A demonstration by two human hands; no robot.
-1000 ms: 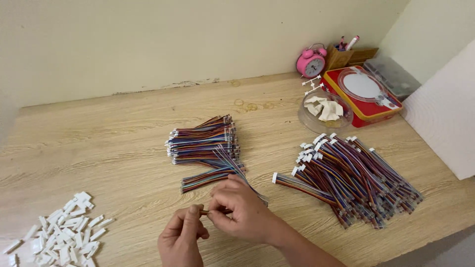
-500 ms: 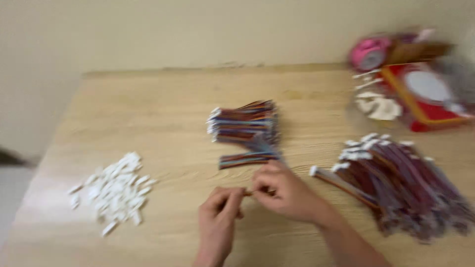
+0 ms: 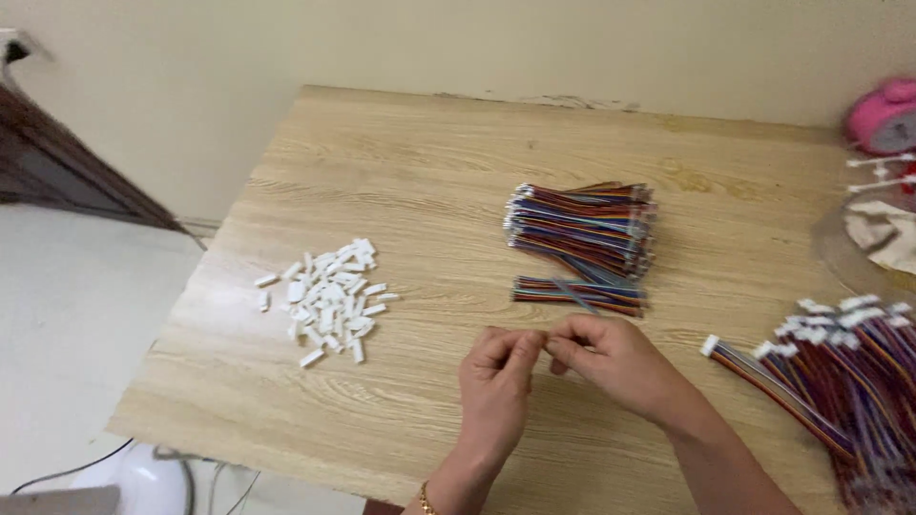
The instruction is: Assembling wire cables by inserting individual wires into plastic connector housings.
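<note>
My left hand (image 3: 496, 377) and my right hand (image 3: 611, 358) meet fingertip to fingertip low on the wooden table (image 3: 410, 181). Both pinch something small between them, too small to make out. A flat multicoloured wire strip (image 3: 577, 294) lies just beyond my right hand's fingers. Behind it sits a stack of multicoloured ribbon wires (image 3: 582, 227). A pile of small white plastic connectors (image 3: 329, 298) lies to the left of my hands.
A heap of wires fitted with white connectors (image 3: 840, 367) lies at the right edge. A pink round clock (image 3: 883, 116) and a clear dish (image 3: 873, 238) stand at the far right. The table's left edge drops to a white floor (image 3: 67, 315).
The view has swung left, so the connector pile now sits nearer the middle and the red tray has left the frame. My hands stay together at the table's front.
</note>
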